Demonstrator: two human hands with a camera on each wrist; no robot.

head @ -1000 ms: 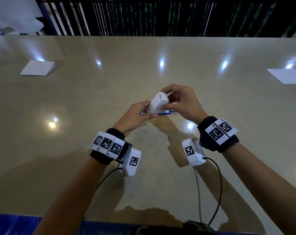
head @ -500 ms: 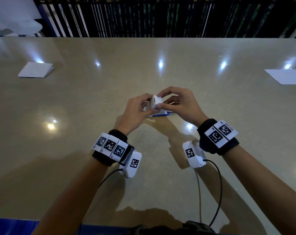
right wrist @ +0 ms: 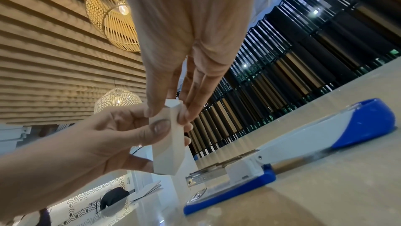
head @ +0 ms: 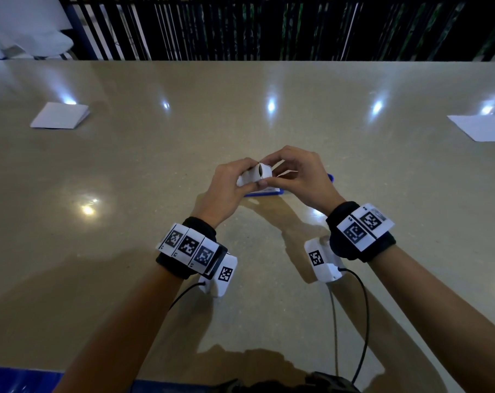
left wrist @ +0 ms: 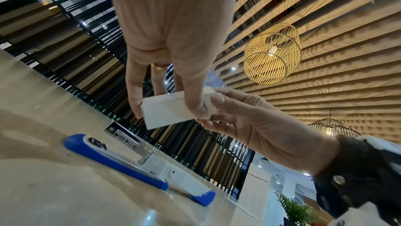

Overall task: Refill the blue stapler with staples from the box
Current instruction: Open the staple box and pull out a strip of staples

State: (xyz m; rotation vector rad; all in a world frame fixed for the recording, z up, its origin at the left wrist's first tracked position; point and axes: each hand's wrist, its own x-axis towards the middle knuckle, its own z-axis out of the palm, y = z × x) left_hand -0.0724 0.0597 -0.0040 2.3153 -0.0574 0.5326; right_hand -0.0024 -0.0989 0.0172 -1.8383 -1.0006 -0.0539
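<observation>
A small white staple box [head: 261, 173] is held above the table between both hands. My left hand [head: 247, 177] grips its body with thumb and fingers; in the left wrist view the box [left wrist: 169, 109] sits under that hand [left wrist: 171, 111]. My right hand [head: 270, 172] pinches the box's end [right wrist: 171, 108], and a white flap shows beside its fingers. The blue-and-white stapler [head: 264, 192] lies opened flat on the table under the hands. Its metal rail [right wrist: 208, 173] is exposed and its top arm [right wrist: 325, 132] is swung back. The stapler [left wrist: 134, 162] is apart from both hands.
A folded white paper [head: 60, 116] lies far left on the beige table [head: 127, 251], and a white sheet [head: 481, 130] far right. Black vertical slats stand beyond the table's far edge. Thin cables trail from both wrist cameras toward the near edge.
The box has tipped from a slanted upright pose to lying lower between the hands. Both hands have closed in on it, and the right fingers now pinch its end.
</observation>
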